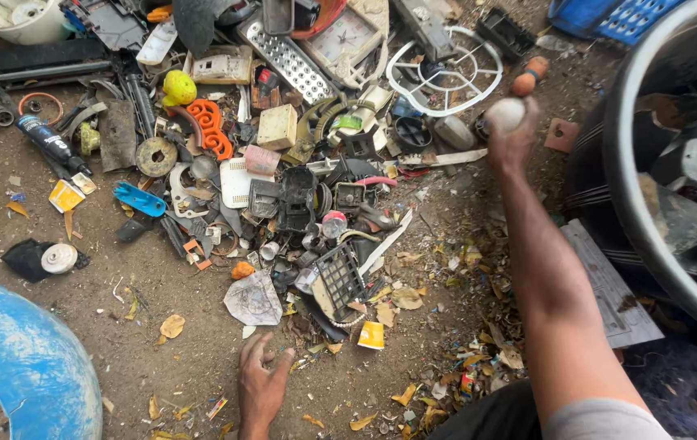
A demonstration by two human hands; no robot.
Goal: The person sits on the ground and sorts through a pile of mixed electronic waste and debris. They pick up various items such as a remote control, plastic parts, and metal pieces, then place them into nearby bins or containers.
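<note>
Right hand (513, 130), upper right of frame, arm stretched out, fingers clamped round a pale round ball (506, 113). Ball is held off the ground, just in front of a white wire fan guard (445, 70).

Left hand (261, 376), bottom centre, fingers spread apart, palm down on the dirt ground (161, 285), holding nothing. Nearest to it: a crumpled grey scrap (254, 299) just above, and a small yellow cup (372, 335) to its right.

Scrap pile fills the upper centre: orange plastic piece (208, 127), yellow-green ball (178, 87), beige block (277, 126), blue plastic piece (140, 200), black grid panel (339, 279), square clock face (344, 39) at the top edge.

Big black tub (622, 195) at the right edge holds more scrap. Blue drum (26, 358) in the lower left corner. Dry leaves (463, 269) lie scattered between the pile and the right arm.
</note>
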